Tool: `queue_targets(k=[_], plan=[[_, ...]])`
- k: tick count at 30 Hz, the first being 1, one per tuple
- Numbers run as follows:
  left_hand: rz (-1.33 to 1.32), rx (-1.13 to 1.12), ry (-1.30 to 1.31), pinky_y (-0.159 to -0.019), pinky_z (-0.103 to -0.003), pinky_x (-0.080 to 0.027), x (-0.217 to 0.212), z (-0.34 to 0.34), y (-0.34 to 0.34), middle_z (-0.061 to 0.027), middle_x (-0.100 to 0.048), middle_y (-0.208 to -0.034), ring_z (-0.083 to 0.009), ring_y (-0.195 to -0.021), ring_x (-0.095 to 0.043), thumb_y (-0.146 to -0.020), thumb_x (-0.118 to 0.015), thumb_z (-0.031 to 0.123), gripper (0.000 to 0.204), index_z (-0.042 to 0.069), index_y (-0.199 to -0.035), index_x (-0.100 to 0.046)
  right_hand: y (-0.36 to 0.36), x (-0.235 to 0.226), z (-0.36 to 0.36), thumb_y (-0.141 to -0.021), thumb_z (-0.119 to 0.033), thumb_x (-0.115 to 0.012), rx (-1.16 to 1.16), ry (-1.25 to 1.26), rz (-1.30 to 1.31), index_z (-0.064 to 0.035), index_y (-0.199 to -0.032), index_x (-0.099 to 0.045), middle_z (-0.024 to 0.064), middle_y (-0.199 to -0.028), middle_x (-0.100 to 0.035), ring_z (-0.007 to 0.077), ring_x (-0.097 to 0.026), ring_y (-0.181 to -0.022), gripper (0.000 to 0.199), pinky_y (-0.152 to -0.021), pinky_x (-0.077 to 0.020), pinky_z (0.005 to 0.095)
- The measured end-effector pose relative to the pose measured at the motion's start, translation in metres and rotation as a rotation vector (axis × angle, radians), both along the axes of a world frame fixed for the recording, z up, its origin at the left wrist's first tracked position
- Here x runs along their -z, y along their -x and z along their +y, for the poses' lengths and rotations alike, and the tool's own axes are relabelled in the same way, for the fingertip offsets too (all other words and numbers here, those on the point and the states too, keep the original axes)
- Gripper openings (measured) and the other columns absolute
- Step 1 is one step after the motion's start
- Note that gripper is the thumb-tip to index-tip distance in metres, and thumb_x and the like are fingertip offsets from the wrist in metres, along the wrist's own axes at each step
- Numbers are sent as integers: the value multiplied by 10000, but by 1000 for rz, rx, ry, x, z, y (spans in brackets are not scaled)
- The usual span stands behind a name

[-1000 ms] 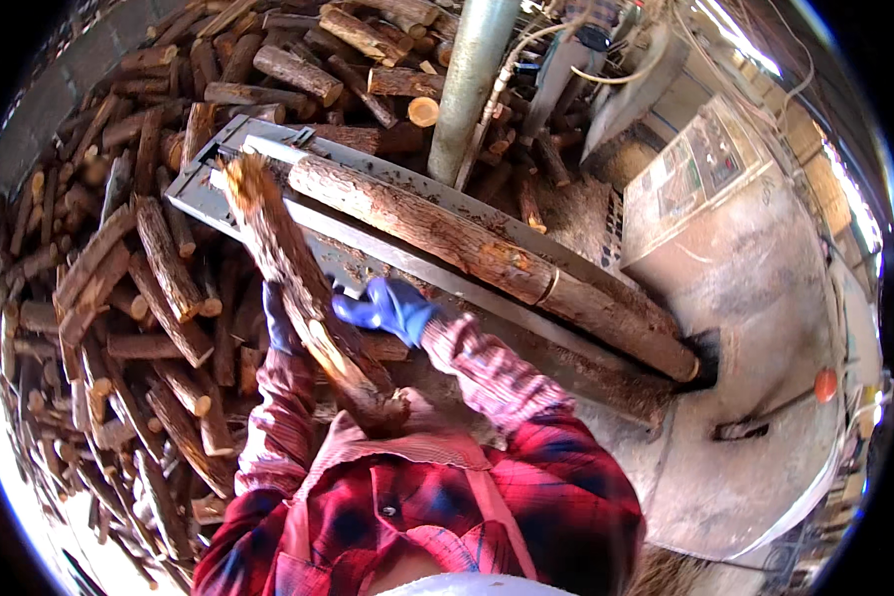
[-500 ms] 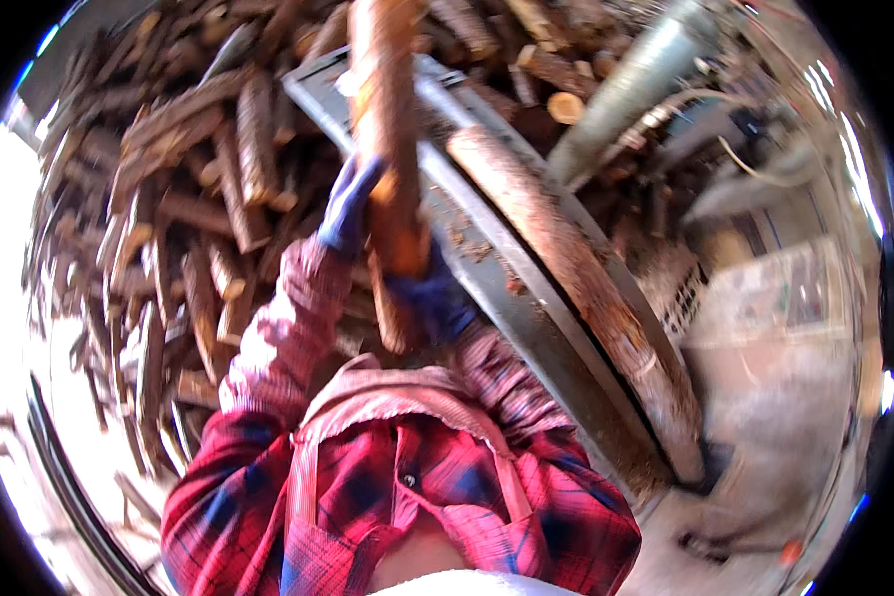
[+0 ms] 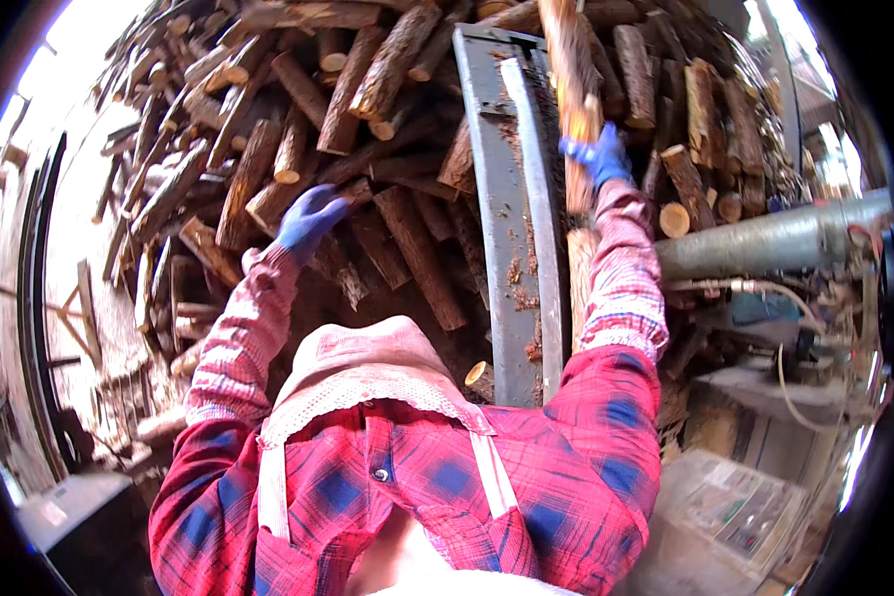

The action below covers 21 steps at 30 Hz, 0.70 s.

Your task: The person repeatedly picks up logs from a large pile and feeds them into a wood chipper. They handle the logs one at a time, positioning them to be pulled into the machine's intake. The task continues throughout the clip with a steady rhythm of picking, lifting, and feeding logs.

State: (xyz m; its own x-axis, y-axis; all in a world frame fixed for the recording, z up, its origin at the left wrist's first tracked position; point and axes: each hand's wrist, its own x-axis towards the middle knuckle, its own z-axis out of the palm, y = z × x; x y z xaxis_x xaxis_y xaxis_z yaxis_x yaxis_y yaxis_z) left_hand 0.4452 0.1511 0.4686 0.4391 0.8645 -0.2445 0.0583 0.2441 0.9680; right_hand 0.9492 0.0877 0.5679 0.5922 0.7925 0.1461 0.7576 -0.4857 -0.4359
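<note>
- Head view, upper right of the frame: the right hand (image 3: 598, 157), in a blue glove, has its fingers curled tight round a long split log (image 3: 576, 109) that runs from the top edge down along the right side of the grey metal trough (image 3: 507, 219).
- Centre left: the left hand (image 3: 310, 219), also gloved in blue, rests on the heaped log pile (image 3: 268, 149); its fingers look loosely bent on a bark-covered piece, though blur makes it hard to tell whether they grip it.
- Right edge: a pale cylinder (image 3: 765, 238) lies crosswise by the trough's side.
- Risk, as I judge it: held one-handed near its middle, the log could tip and slide off the trough rail; loose logs under the left hand could roll and pinch it.
</note>
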Motion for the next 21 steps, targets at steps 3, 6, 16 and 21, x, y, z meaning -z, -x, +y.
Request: queue_targets(k=[3,6,16,21], plan=[[190,-232,-19,-768,-273,-477,105,-22,117,-47,-611,-995,-130,-879,-580,-846,-685,277,432,3,-1156,-563,31,43,4,-555,-520,-823,133,304,-280,-7,-1252,-496,210,-1179,-587,361,-569,-1088,926,-919,-456,437],[284,-356,301,-427,-220,-315,140,-94,225,69,-499,-621,-46,-500,-435,-857,-658,306,181,132,-830,-618,1,54,-15,-540,-544,-815,-132,195,-101,3,-1227,-513,225,-1163,-592,355,-580,-1082,929,-917,-454,469],[259,-718,1117,-504,-313,-338,237,-283,340,37,-459,-655,-130,-514,-387,-838,-607,430,276,207,-1001,-603,-24,74,-77,-561,-477,-844,-48,259,-168,9,-1413,-315,251,-1373,-427,376,-424,-1258,1115,-1056,-352,412],[76,-734,1011,-440,-291,-340,243,-258,370,35,-500,-597,-115,-469,-436,-795,-690,409,275,162,-735,-586,35,56,-64,-563,-549,-788,175,658,-363,-18,-1390,-372,233,-1332,-478,367,-462,-1229,1067,-1004,-399,434]])
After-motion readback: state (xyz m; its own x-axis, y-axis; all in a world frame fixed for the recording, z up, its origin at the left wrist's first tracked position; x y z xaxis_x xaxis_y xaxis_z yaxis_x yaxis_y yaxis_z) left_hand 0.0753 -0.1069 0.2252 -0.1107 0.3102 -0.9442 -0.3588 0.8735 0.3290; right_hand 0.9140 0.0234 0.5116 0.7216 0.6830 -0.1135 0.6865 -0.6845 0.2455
